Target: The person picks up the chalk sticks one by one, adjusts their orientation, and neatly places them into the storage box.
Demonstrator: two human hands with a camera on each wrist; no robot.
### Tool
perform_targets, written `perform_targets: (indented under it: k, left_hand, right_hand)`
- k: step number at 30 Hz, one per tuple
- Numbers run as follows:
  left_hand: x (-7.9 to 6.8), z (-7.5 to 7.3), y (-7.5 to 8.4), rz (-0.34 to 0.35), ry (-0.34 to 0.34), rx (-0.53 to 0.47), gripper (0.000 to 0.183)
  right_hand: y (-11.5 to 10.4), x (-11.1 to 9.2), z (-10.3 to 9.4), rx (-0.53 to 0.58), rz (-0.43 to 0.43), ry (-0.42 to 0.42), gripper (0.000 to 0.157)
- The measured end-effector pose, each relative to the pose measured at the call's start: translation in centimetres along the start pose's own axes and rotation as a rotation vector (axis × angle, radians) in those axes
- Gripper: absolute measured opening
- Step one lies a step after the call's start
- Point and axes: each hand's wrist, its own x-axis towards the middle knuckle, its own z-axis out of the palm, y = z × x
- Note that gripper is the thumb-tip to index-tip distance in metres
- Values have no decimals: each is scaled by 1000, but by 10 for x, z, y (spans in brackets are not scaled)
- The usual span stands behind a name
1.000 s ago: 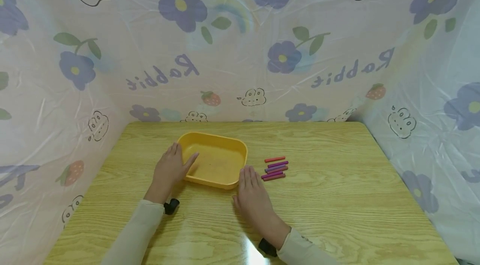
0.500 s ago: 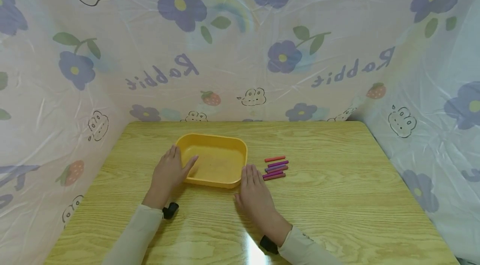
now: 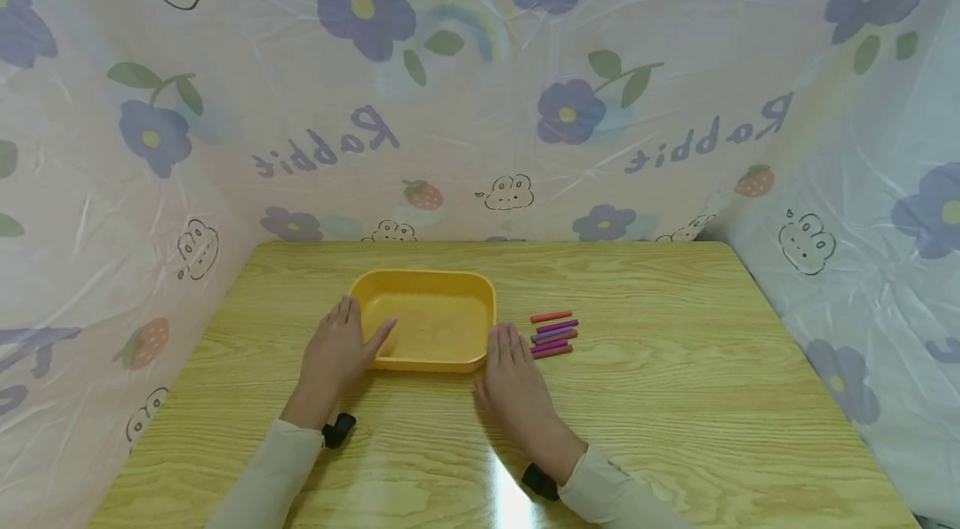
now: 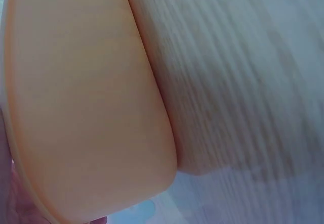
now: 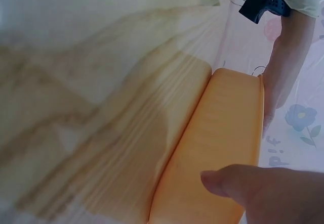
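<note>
A shallow yellow plastic tray [image 3: 427, 329] sits on the wooden table, its inside bare. My left hand [image 3: 333, 354] grips its left end, fingers along the outer wall and thumb over the rim into the tray. At the right end my right hand [image 3: 517, 379] rests nearly straight fingers against the wall. In the right wrist view its thumb [image 5: 228, 181] lies against the tray's outer front wall [image 5: 212, 133]. The left wrist view shows the outer wall [image 4: 86, 97] close up, with a few left fingers [image 4: 25, 204] partly hidden behind it.
Several thin red, purple and blue crayon-like sticks [image 3: 555, 332] lie side by side just right of the tray, close to my right fingertips. The wooden table [image 3: 675, 396] is enclosed by a printed curtain [image 3: 465, 96] at the back and sides.
The tray has turned slightly counter-clockwise, its left end coming nearer and its right end going away. Both hands have moved with it, and it now stands about parallel to the table's back edge.
</note>
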Motion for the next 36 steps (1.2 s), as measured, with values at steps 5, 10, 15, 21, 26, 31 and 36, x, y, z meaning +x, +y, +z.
perform_targets:
  k: [5,10,15,21,26,31,36]
  left_hand:
    - [-5,-2,3,1,1,-6,103]
    - [-9,-2,4,5,8,-8,102]
    - [-12,-1,3,11,25,-12,103]
    - [-16,2,5,12,56,-10,100]
    - [-17,4,4,22,95,11,96]
    - [-18,5,5,19,90,17,93]
    - [-19,4,4,21,79,11,86]
  right_hand:
    - [2,1,2,-18,5,-27,76]
    - [3,2,3,-16,8,-36,78]
    - [4,3,5,-6,17,-34,76]
    - [5,3,5,3,27,-38,77]
    - [5,3,5,9,40,-50,78]
    - [4,3,6,28,58,-59,77]
    - [3,3,6,35,67,-49,77]
